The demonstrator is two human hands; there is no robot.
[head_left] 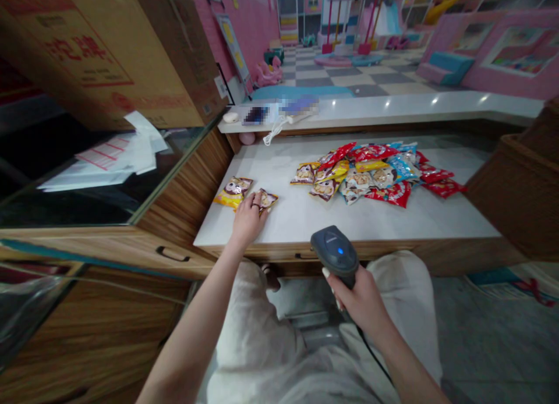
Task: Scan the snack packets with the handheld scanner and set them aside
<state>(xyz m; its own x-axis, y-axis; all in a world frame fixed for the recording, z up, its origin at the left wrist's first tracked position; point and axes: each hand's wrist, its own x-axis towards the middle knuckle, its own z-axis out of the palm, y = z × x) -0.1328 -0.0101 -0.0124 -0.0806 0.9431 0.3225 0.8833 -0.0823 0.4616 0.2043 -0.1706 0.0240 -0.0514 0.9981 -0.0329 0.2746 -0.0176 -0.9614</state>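
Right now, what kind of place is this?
Probably a small shop beside a children's play area: a barcode scanner in the right hand, snack packets on a white counter, and pink play structures beyond.

Surface: a white stone counter top [393, 220] with a wooden front edge.
Middle: a loose, overlapping heap of red, blue and yellow snack packets [364, 174].
Front left: a yellow snack packet [233, 193] lying just beside a smaller brown packet [267, 200].

Snack bags [362, 174] heaped on counter [437, 218]; cardboard box [113, 55] left.
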